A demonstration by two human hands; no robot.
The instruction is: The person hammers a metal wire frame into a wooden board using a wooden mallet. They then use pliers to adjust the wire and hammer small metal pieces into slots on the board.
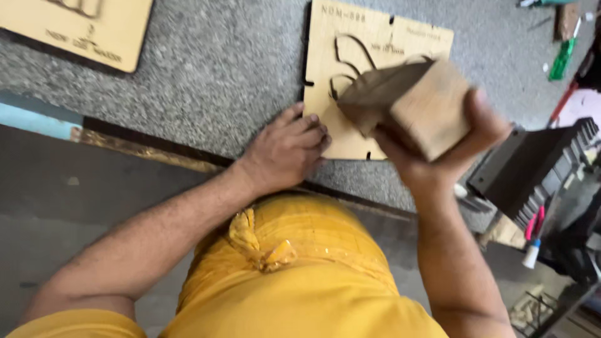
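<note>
Speckled grey stone forms the tabletop (213,69), seen from above, with a dark strip and a pale blue band running along its near edge and a dull grey floor (56,194) below. On the tabletop lies a flat plywood board (375,44) with dark curved slots cut through it; it sits right at the near edge, in front of the person in yellow clothing. A second plywood board (81,28) of the same kind lies well apart at the upper left, partly out of view. The left hand (287,149) rests palm down with fingers spread, pressing on the lower left corner of the nearer board. The right hand (447,147) is closed around a chunky wooden block (407,103), held tilted above the right half of that board and blurred by motion; whether the block touches the board cannot be told. At the right, beside the tabletop, stands a dark metal rack (538,169) with ridged slots, its contents too dim to make out; a small white bottle (531,253) and something pink sit just below it. Near the upper right corner a green tool (561,59) lies on the stone among small scraps.
</note>
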